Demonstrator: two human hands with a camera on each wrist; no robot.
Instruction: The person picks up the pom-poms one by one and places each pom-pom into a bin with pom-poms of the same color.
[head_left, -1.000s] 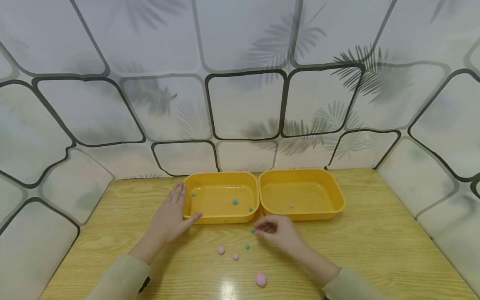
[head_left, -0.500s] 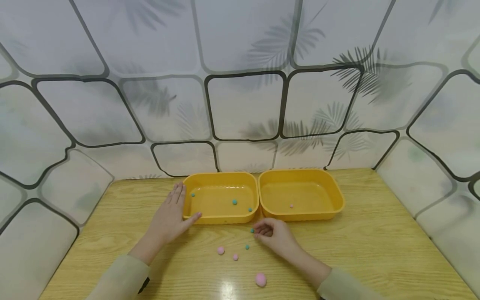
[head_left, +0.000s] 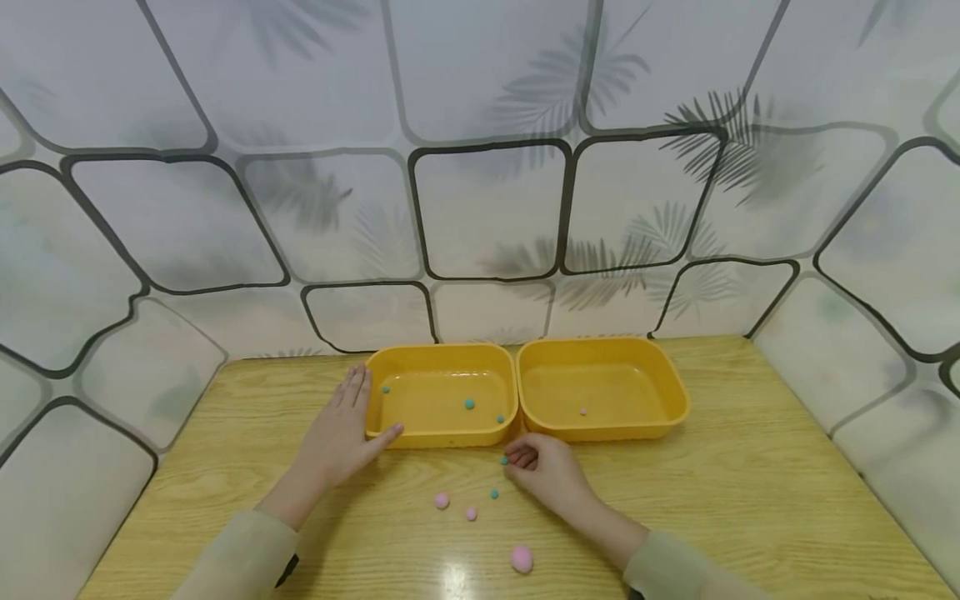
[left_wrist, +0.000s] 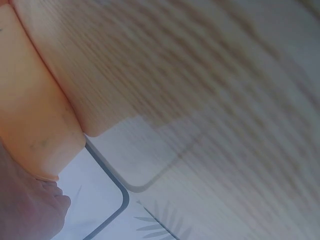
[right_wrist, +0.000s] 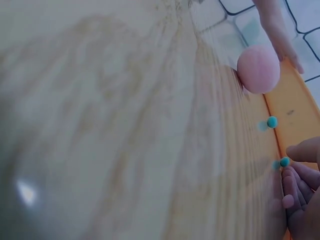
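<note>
The left hand [head_left: 339,433] rests flat with fingers spread against the left yellow tray [head_left: 441,435]. The right hand [head_left: 546,472], fingers curled, touches a teal bead [head_left: 505,460] on the wooden table [head_left: 750,492] just before that tray, under leaf-patterned walls [head_left: 487,125].

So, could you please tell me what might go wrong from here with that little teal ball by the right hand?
The teal ball is tiny and lies at the right hand's fingertips; it could roll off, perhaps against the left yellow tray. The other teal ball and the small pink balls lie close by, so the hand might knock them.
</note>
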